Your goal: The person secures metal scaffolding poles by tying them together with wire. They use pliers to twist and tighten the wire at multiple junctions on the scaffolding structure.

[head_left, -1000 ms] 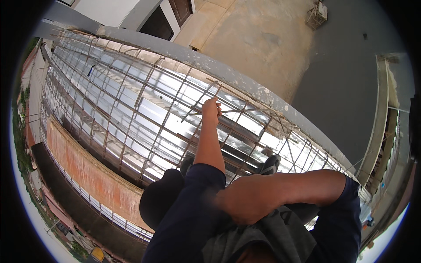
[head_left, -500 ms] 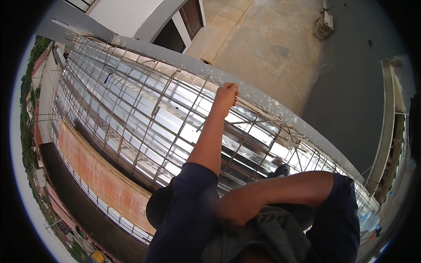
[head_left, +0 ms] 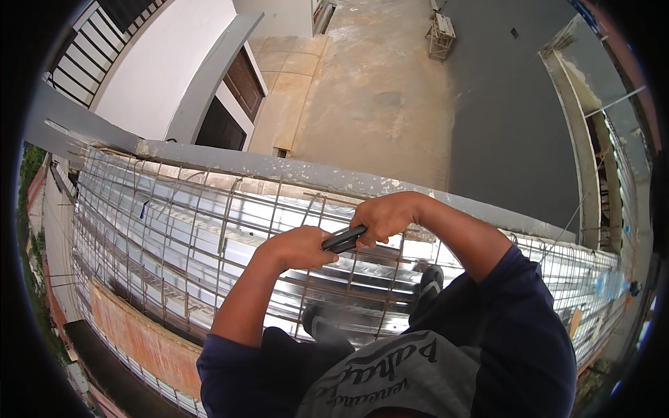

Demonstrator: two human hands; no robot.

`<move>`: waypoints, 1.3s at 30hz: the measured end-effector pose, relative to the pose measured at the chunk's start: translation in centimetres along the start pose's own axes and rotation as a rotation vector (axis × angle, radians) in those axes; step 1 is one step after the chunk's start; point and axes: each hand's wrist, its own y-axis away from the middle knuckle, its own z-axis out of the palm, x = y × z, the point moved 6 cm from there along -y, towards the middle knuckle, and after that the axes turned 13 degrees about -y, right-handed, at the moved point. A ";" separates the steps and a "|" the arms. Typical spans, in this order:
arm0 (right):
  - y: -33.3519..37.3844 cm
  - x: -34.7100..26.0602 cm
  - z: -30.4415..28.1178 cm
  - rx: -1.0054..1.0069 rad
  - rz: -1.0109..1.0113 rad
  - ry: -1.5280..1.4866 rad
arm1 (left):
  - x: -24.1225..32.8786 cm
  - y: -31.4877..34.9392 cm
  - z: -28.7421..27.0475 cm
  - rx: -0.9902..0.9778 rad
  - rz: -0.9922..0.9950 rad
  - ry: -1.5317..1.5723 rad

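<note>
My left hand (head_left: 301,247) and my right hand (head_left: 387,217) meet over a grid of steel reinforcing bars (head_left: 224,230). Between them is a short black tool (head_left: 343,240) that looks like two dark bars lying side by side. Its left end goes into my left hand, whose fingers are closed on it. My right hand is wrapped round the other end, so the tool's ends are hidden and its exact kind does not show. Thin bars of the grid pass just below both hands.
Shiny corrugated metal decking (head_left: 182,233) lies under the grid, with my shoes (head_left: 427,284) on it. A grey concrete edge (head_left: 313,177) runs along the far side, above a lower floor (head_left: 383,104). A reddish board (head_left: 139,324) lies left; a clear plastic bottle (head_left: 610,285) is at right.
My left hand has drawn back from its far reach at the concrete edge. My right hand has come forward from my body, and both now hold the black tool. The view has turned.
</note>
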 end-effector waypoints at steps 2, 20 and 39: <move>-1.1 2.3 0.7 0.023 0.043 0.007 | -0.4 -2.1 1.9 0.048 0.033 -0.069; 2.0 17.8 0.3 0.422 0.481 0.070 | -14.9 -20.4 10.0 0.896 -0.304 1.084; -3.1 17.4 0.0 0.631 0.702 0.844 | -9.1 -28.9 15.2 0.577 -0.203 0.998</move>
